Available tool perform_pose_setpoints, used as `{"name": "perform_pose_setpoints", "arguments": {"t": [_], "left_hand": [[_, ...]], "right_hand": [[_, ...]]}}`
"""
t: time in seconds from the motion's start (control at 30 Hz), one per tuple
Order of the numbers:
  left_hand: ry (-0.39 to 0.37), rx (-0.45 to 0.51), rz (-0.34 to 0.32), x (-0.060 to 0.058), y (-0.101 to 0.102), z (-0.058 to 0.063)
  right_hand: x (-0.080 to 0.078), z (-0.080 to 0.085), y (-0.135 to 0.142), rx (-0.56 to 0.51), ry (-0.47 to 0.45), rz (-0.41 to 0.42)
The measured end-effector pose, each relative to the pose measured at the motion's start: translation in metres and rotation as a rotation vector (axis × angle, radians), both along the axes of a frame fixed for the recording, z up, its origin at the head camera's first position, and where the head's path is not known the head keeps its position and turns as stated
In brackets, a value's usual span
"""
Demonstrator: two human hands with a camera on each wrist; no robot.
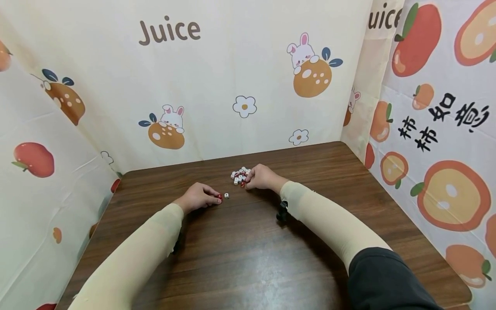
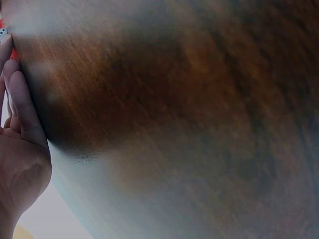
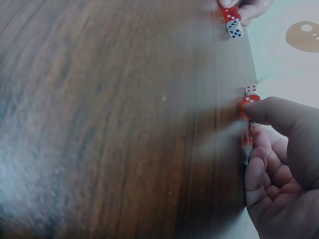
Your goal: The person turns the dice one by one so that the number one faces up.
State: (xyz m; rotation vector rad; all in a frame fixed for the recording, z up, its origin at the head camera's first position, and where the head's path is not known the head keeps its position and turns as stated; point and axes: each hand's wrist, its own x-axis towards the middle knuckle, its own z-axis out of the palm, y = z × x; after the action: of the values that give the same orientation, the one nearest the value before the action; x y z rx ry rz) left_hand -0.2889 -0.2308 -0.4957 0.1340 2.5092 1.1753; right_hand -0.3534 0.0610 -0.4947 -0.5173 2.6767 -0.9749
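On the wooden table [image 1: 240,241], my left hand [image 1: 199,197] pinches a red die [image 1: 219,196] between thumb and fingertips. A white die [image 1: 226,195] sits just right of it; in the right wrist view this white die [image 3: 234,29] appears beside the red one. My right hand [image 1: 263,177] is at the right side of a small cluster of red and white dice [image 1: 239,175]. Its thumb and fingertips pinch another red die [image 3: 250,99] at the near edge of the cluster. The left wrist view catches only part of the left hand [image 2: 22,149] at its edge.
Patterned cloth walls [image 1: 217,77] rise behind the table and at both sides. A small black object [image 1: 283,212] is at the right wrist, beneath the sleeve. The dice cluster lies near the table's back edge.
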Motion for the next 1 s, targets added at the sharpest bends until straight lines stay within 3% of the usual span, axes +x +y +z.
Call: {"name": "perform_pose_setpoints", "arguments": {"t": [0.57,1.0], "left_hand": [[0.006,0.007,-0.001,0.0033,0.0005,0.0027],[-0.012,0.02,0.01,0.0012,0.0008,0.0019]], "right_hand": [[0.0053,-0.0063,-0.0042,0.052,0.089,0.029],[0.0046,-0.0084,0.0003,0.009,0.067,0.065]]}}
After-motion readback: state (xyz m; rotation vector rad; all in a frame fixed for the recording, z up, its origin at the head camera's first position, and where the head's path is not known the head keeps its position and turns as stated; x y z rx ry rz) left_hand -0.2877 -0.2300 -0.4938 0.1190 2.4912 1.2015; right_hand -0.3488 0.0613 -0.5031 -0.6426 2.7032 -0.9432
